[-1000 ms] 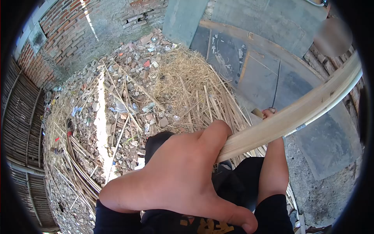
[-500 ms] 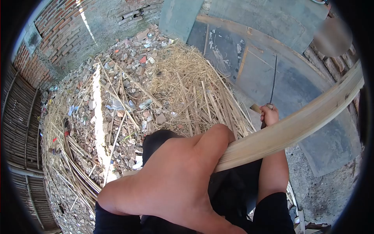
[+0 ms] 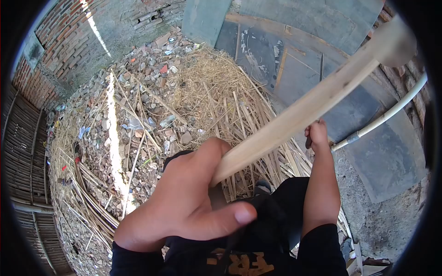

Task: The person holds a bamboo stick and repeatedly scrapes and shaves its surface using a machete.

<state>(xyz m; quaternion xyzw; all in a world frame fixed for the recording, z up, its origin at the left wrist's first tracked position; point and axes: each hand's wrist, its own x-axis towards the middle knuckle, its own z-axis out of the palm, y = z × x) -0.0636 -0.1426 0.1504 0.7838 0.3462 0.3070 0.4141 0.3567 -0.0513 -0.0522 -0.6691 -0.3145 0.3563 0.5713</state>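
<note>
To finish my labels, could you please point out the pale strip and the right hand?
Pale strip (image 3: 300,112): head view, middle of its broad face.
Right hand (image 3: 318,135): head view, middle of the fist.

You look through one camera worn on your head, facing forward and steeply down, with your shirt at the bottom edge. It sits close above your left hand, which looms large low in the middle; your right hand is farther off. The wide, round, dark-edged view reaches the brick wall at upper left.
</note>
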